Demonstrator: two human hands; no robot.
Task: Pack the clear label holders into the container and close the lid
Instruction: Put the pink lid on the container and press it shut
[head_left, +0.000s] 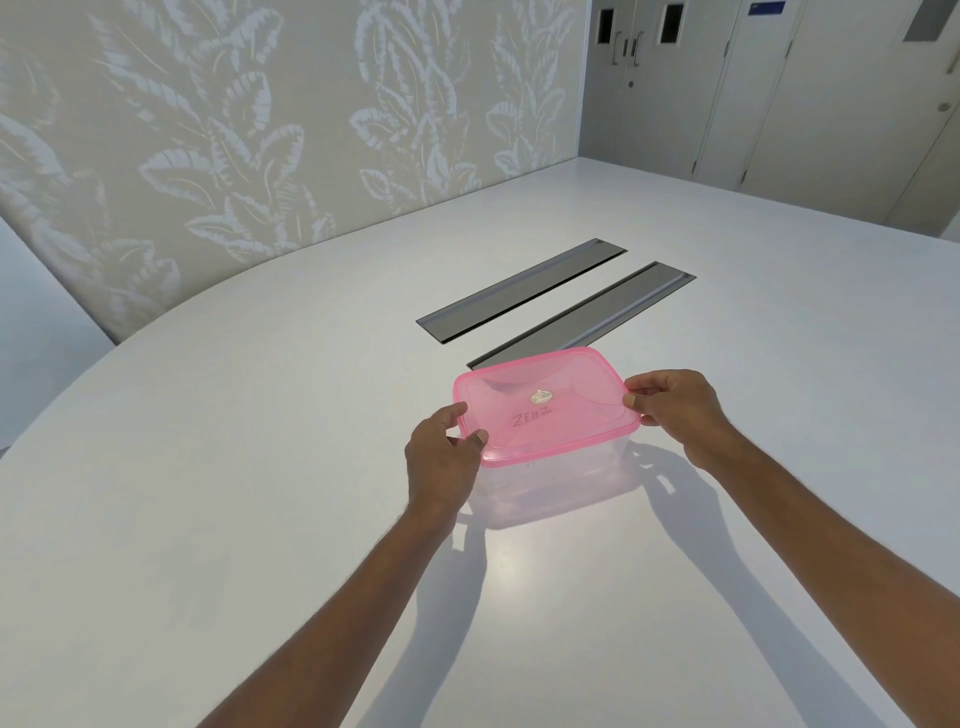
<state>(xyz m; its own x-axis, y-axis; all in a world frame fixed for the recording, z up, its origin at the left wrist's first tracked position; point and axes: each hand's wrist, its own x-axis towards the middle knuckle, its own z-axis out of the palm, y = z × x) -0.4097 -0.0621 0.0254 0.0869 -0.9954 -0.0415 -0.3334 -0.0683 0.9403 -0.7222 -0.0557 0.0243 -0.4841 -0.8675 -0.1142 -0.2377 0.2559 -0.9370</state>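
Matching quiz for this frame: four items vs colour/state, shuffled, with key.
Column 1
1 lid
2 container
3 right hand
4 slots

Column 2
A grey, recessed, beyond the container
B pink, on top of the container
C clear, under the lid
D pinches the lid's right edge

Pairs: 1-B, 2-C, 3-D, 4-A
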